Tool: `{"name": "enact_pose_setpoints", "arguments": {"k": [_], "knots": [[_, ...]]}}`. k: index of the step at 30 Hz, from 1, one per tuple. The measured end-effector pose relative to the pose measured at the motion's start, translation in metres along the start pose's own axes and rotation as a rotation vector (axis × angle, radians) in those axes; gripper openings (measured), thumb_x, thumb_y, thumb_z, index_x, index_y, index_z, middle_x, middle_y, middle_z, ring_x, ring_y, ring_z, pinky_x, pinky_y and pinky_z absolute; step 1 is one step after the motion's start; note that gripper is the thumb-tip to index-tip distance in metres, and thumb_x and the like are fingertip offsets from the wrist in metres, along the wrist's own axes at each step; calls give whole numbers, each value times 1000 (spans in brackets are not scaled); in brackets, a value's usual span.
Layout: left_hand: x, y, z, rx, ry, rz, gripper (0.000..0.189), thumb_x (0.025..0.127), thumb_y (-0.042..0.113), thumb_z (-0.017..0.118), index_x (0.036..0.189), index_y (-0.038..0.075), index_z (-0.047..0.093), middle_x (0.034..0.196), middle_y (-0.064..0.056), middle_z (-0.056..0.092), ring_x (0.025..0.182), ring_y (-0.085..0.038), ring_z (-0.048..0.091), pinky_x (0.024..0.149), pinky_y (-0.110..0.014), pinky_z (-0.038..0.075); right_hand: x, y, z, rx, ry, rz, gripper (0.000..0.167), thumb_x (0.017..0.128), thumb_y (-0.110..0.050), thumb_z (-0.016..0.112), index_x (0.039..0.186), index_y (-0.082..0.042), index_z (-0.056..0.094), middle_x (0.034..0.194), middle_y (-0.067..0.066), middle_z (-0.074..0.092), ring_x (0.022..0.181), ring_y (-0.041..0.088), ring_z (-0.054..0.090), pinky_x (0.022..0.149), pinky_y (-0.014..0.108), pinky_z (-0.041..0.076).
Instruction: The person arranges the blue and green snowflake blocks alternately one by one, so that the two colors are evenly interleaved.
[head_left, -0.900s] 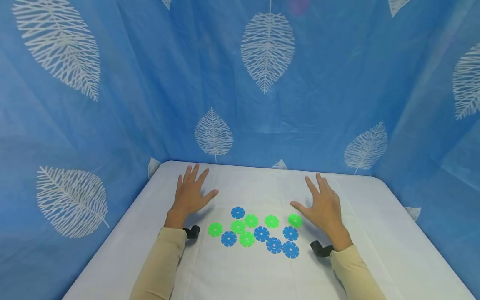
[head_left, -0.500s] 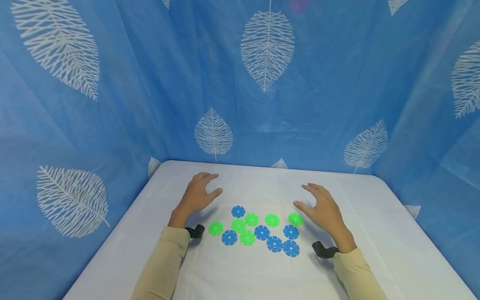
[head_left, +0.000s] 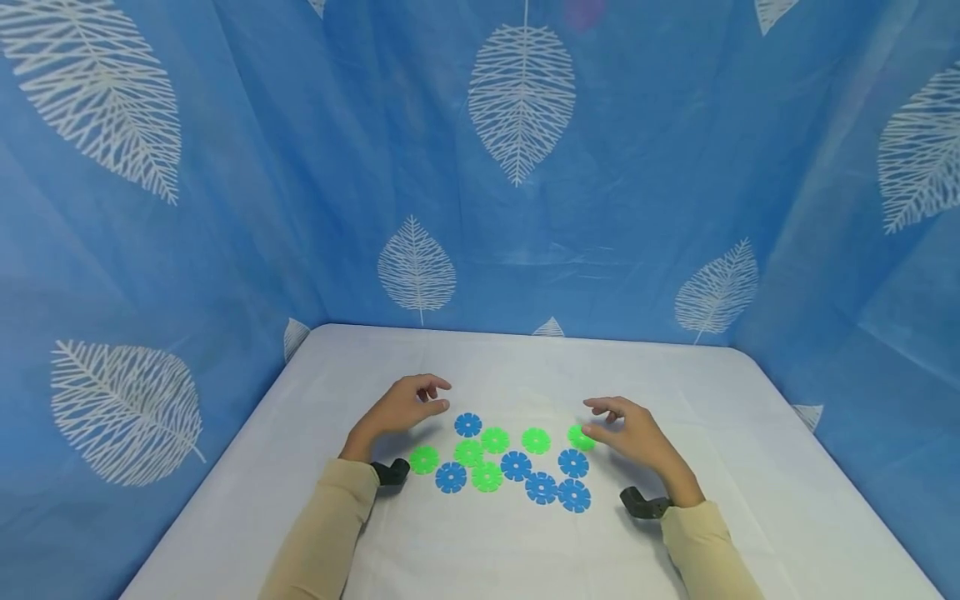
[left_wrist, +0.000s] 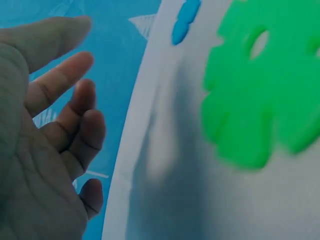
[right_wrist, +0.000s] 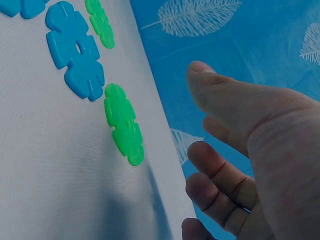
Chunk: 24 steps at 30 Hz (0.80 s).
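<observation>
Several blue and green notched plastic discs lie flat on the white table. My left hand [head_left: 401, 406] hovers left of the far blue disc [head_left: 468, 425], fingers loosely bent and holding nothing. A green disc [left_wrist: 265, 90] looms large beside that hand in the left wrist view. My right hand [head_left: 633, 429] is over the right end of the group, with its thumb overlapping a green disc [head_left: 579, 437] in the head view. In the right wrist view its relaxed fingers stand apart from the green disc [right_wrist: 124, 125] and a blue disc [right_wrist: 75, 50].
A white cloth [head_left: 465, 550] covers the table. Blue curtain [head_left: 525, 250] with white leaf prints surrounds its back and sides. Black wrist mounts [head_left: 643, 503] sit at both cuffs. Two blue discs at the near right overlap, one of them this blue disc [head_left: 573, 496].
Both hands have drawn back towards the discs and a little inward. Their fingers, spread wide before, are now loosely bent. The discs lie as before; the head view has shifted slightly.
</observation>
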<state>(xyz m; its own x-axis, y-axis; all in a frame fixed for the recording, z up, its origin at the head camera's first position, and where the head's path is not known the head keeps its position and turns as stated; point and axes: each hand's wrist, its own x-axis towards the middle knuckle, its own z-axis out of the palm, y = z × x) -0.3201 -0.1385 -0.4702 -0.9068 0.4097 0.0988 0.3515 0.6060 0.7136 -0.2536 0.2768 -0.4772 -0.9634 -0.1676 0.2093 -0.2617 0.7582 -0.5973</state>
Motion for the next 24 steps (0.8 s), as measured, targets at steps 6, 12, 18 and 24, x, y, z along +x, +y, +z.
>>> {"name": "enact_pose_setpoints", "arguments": {"k": [6, 12, 18, 24], "knots": [[5, 1, 16, 22, -97, 26, 32, 92, 26, 71, 123, 19, 70, 102, 4, 62, 95, -16, 54, 87, -37, 48, -2, 6, 3, 40, -59, 1, 50, 85, -31, 79, 130, -13, 67, 111, 6, 69, 89, 18, 54, 73, 34, 43], [3, 4, 20, 33, -115, 30, 31, 91, 23, 72, 121, 19, 70, 103, 3, 62, 95, -15, 55, 87, -38, 48, 1, 5, 5, 23, -78, 9, 47, 84, -26, 81, 128, -13, 68, 100, 2, 66, 79, 17, 51, 69, 31, 41], [2, 3, 27, 76, -126, 37, 35, 89, 26, 73, 124, 20, 69, 105, 4, 63, 99, -14, 55, 94, -48, 43, 0, 10, 8, 13, -125, 44, 49, 84, -29, 81, 129, -15, 67, 100, 1, 64, 78, 16, 48, 68, 31, 39], [1, 2, 32, 109, -105, 13, 33, 88, 30, 74, 120, 25, 71, 104, 7, 63, 100, -14, 55, 103, -61, 33, -1, 10, 9, 11, -149, 56, 49, 83, -31, 81, 128, -15, 67, 102, 2, 63, 79, 17, 46, 69, 32, 38]]}}
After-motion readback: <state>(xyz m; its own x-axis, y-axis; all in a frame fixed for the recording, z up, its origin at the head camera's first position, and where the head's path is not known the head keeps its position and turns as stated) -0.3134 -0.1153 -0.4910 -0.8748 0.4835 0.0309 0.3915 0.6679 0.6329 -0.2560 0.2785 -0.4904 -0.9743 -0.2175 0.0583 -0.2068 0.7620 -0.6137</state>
